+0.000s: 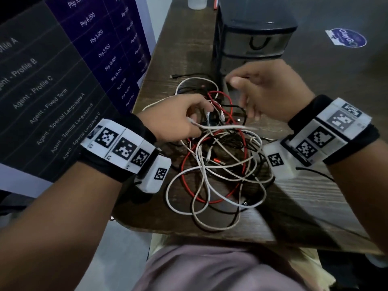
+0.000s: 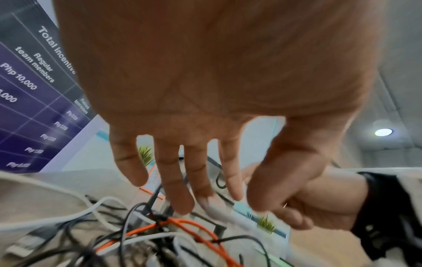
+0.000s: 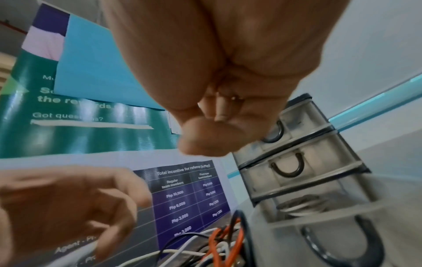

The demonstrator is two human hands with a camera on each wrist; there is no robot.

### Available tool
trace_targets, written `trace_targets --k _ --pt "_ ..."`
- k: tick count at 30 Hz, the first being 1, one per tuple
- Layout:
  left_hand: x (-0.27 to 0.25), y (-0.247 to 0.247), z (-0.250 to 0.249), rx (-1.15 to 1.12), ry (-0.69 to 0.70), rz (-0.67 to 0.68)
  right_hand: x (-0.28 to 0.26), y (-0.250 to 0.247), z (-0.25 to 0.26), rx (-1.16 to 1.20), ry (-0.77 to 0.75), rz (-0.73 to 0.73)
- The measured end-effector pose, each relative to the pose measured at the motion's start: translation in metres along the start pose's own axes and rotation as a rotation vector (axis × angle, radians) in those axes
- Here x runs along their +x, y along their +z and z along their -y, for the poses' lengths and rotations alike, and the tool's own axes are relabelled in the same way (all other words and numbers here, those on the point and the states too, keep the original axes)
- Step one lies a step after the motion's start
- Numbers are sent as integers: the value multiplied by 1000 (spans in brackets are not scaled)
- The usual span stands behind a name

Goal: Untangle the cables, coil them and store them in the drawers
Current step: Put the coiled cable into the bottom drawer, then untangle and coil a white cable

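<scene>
A tangle of white, red and black cables [image 1: 216, 164] lies on the wooden table [image 1: 184, 49]. My left hand [image 1: 178, 118] is over its far side and pinches a white cable [image 1: 210, 127] between thumb and fingers; that cable is blurred in the left wrist view [image 2: 219, 211]. My right hand [image 1: 262, 89] hovers above the tangle, just in front of the black drawer unit [image 1: 252, 43]. Its fingers [image 3: 219, 108] are curled into the palm with the thumb against them. A small glint shows between them, too small to identify.
The drawer unit [image 3: 297, 171] has translucent drawers with dark loop handles; its lowest drawer [image 3: 319, 216] looks pulled out with something pale inside. A printed board [image 1: 63, 70] stands along the left. A clear cup [image 1: 196, 3] is at the far end. The table's near edge [image 1: 189, 232] faces me.
</scene>
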State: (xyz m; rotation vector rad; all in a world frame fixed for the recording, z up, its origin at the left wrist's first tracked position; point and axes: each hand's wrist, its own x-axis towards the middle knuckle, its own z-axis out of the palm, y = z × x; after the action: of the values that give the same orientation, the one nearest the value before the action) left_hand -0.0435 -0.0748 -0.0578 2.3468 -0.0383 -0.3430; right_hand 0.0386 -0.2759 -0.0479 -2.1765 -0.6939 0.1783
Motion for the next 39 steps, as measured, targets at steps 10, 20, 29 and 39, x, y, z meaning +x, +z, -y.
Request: trace_targets --k 10,20,29,39 --pt "7 11 -18 -4 172 -199 5 0 -16 -547 254 179" --pt "22 32 0 327 158 34 1 -8 3 288 102 -124" --pt "22 23 5 344 165 -54 -1 -17 13 866 -135 -448" --pt "28 20 12 121 83 -218 -6 -17 -4 282 -148 -62"
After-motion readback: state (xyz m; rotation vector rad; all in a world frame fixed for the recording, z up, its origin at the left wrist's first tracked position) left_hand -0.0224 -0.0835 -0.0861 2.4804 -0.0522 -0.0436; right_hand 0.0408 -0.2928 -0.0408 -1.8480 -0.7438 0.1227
